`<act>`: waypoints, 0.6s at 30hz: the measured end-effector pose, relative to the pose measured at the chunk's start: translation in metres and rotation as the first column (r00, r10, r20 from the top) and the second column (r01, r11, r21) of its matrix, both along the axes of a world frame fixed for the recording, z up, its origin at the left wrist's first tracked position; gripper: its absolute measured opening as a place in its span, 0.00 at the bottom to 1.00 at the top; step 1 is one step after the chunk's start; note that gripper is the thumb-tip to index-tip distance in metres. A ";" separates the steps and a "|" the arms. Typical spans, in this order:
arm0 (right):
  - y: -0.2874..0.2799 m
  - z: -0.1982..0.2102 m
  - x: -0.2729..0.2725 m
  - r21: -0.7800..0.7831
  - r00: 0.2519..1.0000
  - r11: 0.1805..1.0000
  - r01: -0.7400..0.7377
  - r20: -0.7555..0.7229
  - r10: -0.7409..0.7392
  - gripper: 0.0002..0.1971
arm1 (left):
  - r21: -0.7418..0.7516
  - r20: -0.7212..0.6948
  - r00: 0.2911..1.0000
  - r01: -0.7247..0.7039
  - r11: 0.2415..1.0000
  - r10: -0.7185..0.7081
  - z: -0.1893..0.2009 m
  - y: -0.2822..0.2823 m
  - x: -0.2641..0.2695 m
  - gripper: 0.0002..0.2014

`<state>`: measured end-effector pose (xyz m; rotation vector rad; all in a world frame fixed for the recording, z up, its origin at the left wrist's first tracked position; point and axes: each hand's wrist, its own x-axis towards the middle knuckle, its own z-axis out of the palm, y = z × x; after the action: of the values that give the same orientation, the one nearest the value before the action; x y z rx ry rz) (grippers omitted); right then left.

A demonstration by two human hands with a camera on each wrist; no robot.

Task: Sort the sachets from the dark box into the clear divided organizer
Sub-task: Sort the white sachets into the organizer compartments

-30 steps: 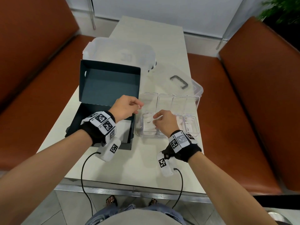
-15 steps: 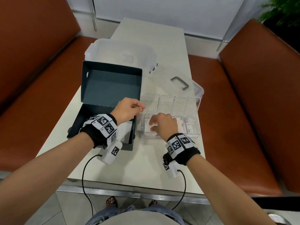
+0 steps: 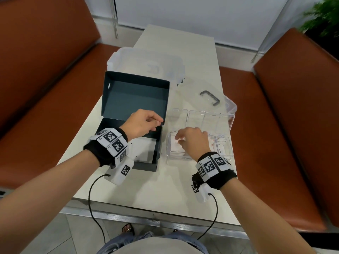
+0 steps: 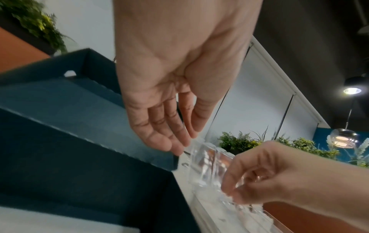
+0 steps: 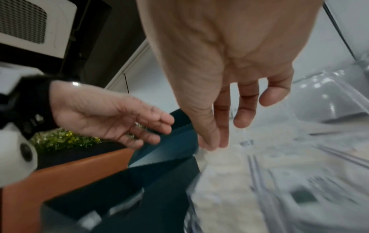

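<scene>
On the pale worktop (image 3: 128, 189) the dark box (image 3: 128, 162) sits on the left with its lid (image 3: 135, 98) tipped up and back, hinged along the far edge, so the open tray faces up. Flat white sachets (image 3: 145, 149) lie inside it, filling much of the floor; their edges are too washed out to say which way their long sides run. Just beside the box on the right stands the clear divided organizer (image 3: 227, 121), its long axis running left to right across the worktop, with two rows of compartments. The near-left compartment holds pinkish-white sachets (image 3: 176, 149) lying flat, and the near-right compartment has a small white sachet (image 3: 222, 149). The left hand (image 3: 142, 123) hovers over the far right corner of the box tray, fingers loosely extended and holding nothing. The right hand (image 3: 194, 142) is over the near-left compartment, fingers relaxed and pointing down; it appears empty, though the right wrist view is blurred. Behind the box lies a frosted plastic lid (image 3: 146, 63), and a clear lid with a grey handle (image 3: 210, 98) lies behind the organizer.
</scene>
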<state>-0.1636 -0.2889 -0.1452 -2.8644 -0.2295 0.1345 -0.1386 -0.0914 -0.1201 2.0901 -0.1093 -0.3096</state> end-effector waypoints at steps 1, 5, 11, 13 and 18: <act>0.005 0.005 0.003 0.066 1.000 0.998 -0.001 0.018 0.000 0.11 | 0.018 -0.010 1.000 0.013 1.000 -0.013 0.003 0.012 0.001 0.08; 0.027 0.025 0.011 0.342 0.994 0.935 -0.096 -0.022 0.110 0.10 | 0.246 -0.077 0.988 0.148 0.958 -0.133 0.013 0.051 0.007 0.08; 0.097 0.023 0.012 0.166 0.837 0.883 -0.439 -0.282 0.469 0.16 | 0.648 -0.202 0.948 0.318 0.692 -0.246 -0.005 0.094 0.013 0.19; 0.116 0.013 0.011 0.081 0.759 0.845 -0.529 -0.399 0.514 0.23 | 0.714 -0.279 0.920 0.390 0.581 -0.275 -0.015 0.096 0.011 0.25; 0.142 -0.020 0.009 -0.067 0.779 0.843 -0.533 -0.426 0.459 0.23 | 0.779 -0.404 0.854 0.509 0.366 -0.327 -0.047 0.090 0.002 0.31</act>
<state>-0.1549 -0.1466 -0.1651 -2.7898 -0.9340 0.8728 -0.1366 -0.0017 -0.1672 3.0361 -0.4816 -1.0765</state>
